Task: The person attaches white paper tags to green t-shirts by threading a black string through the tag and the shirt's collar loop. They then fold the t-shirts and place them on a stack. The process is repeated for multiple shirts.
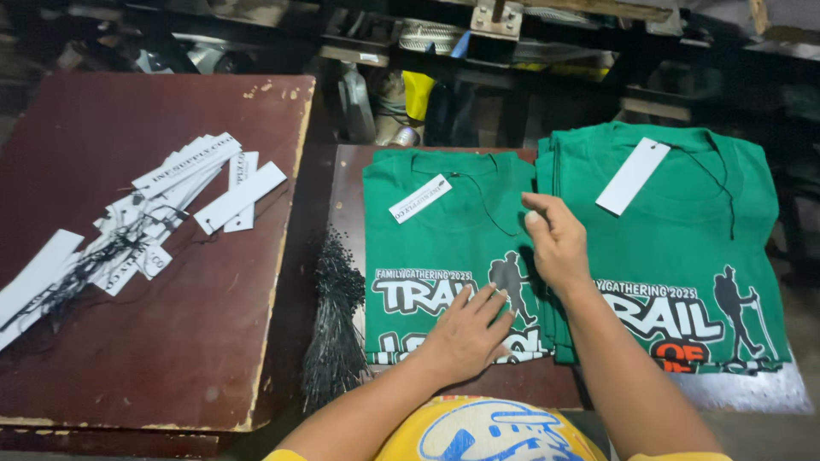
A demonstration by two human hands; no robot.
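Observation:
Two stacks of folded green T-shirts with white and black prints lie before me. My left hand [465,333] rests flat, fingers spread, on the lower front of the left green shirt [427,256], which carries a white hang tag [419,198] on a black string. My right hand [555,243] curls its fingers around the left edge of the right shirt stack [675,248], gripping the folded layers. A blank white tag [632,176] lies on the top shirt of that stack.
A dark red board [171,341] at left holds a loose pile of white hang tags with black strings [145,230]. A bundle of black tag strings [335,329] lies between the boards. Dark shelving and clutter fill the back.

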